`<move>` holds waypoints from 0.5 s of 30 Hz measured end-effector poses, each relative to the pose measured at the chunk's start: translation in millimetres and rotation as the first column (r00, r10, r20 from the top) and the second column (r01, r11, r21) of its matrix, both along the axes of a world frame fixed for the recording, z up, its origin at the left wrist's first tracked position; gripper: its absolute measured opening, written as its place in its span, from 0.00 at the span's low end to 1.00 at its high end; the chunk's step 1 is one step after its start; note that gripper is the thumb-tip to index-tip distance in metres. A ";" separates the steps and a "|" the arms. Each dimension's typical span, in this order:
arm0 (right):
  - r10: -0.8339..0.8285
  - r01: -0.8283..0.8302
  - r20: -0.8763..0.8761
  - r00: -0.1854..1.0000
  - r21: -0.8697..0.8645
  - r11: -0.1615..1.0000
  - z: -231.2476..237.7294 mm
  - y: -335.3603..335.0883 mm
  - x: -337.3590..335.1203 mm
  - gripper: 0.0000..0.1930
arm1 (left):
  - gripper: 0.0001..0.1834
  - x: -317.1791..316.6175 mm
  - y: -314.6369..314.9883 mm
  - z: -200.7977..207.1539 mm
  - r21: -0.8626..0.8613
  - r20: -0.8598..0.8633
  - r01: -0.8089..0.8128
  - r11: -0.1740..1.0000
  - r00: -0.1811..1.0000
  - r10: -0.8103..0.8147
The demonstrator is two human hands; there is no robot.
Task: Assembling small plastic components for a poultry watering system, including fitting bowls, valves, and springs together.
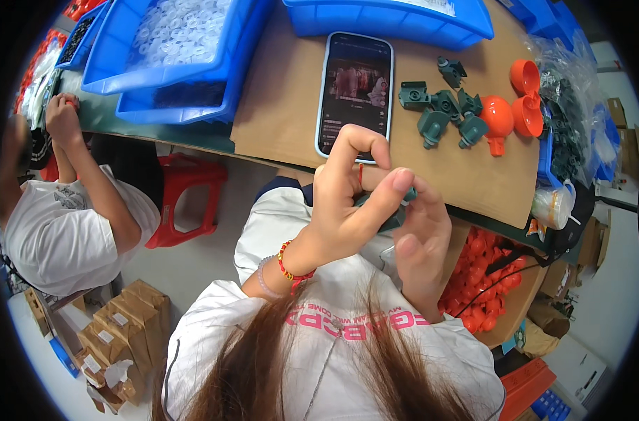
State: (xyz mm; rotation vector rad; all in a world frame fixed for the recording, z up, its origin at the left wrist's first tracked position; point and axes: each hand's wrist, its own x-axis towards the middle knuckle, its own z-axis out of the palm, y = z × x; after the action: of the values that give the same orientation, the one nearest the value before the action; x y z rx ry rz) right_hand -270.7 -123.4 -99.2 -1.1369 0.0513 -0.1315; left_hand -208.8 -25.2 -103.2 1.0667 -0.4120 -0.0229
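In front of my chest, a dark green plastic part (392,222) shows between my two hands, mostly hidden by fingers. My left hand (344,193) is closed on it, its index finger bent and its thumb stretched over the part. From the other side, the curled fingers and thumb of my right hand (424,235) close around the same piece. Beyond my hands, several dark green plastic parts (442,105) lie loose on the cardboard sheet (277,105). Next to them are a round orange plastic piece (498,116) and orange cup-shaped pieces (527,116).
A lit phone (356,91) lies just past my left hand. Blue bins (172,77) stand at the far left, one with white plastic rings. At right are a bag of green parts (563,119) and a box of orange parts (477,281). A co-worker (74,217) sits left, near a red stool (186,203).
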 end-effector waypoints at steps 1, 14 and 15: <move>0.019 -0.013 0.048 0.999 -0.103 0.995 0.9 -3.6 1.7 0.29 | 0.10 0.8 -0.8 -0.1 0.009 0.004 0.010 1.000 1.000 -0.010; -0.603 0.557 0.267 0.752 -0.746 0.364 18.5 -101.6 25.8 0.11 | 0.33 2.0 -12.2 -0.4 0.297 0.077 -0.150 0.943 0.988 0.133; -0.617 0.514 0.256 0.744 -0.809 0.286 19.4 -106.3 27.9 0.11 | 0.32 2.0 -12.1 0.0 0.305 0.078 -0.144 0.941 0.989 0.126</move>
State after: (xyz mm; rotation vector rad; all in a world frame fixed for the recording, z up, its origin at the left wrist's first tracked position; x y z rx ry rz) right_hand -242.9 -229.7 -79.8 -2.1095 0.5701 -0.8388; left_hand -206.8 -37.3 -103.2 1.4074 -0.3937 0.0673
